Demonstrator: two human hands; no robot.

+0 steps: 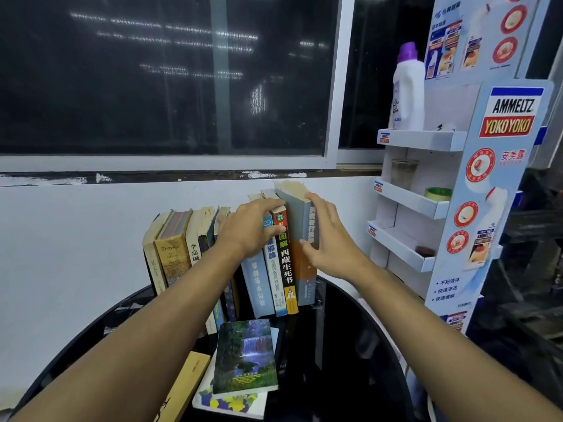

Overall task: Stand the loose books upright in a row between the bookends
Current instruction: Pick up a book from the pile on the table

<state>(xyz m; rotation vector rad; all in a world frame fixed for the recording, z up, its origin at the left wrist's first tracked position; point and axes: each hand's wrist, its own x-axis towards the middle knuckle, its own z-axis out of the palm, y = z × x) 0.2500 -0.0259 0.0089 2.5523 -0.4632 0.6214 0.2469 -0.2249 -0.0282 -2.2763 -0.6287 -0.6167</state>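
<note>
A row of upright books (274, 269) stands at the back of a round black table (350, 345), leaning a little to the left. My left hand (249, 229) grips the tops of the middle books, thumb on a black-and-red spine (286, 269). My right hand (329, 239) presses flat against the side of the tall grey-and-orange book (304, 226) at the row's right end. Loose books lie flat at the front: a waterfall-cover book (246, 357) on top of a white one (231, 403), and a yellow book (182, 388) to the left. No bookend shows clearly.
A white wall and a dark window stand behind the table. A cardboard display rack (426, 202) stands to the right, with a white bottle with a purple cap (408, 89), a woven cup and a tape roll on its shelves.
</note>
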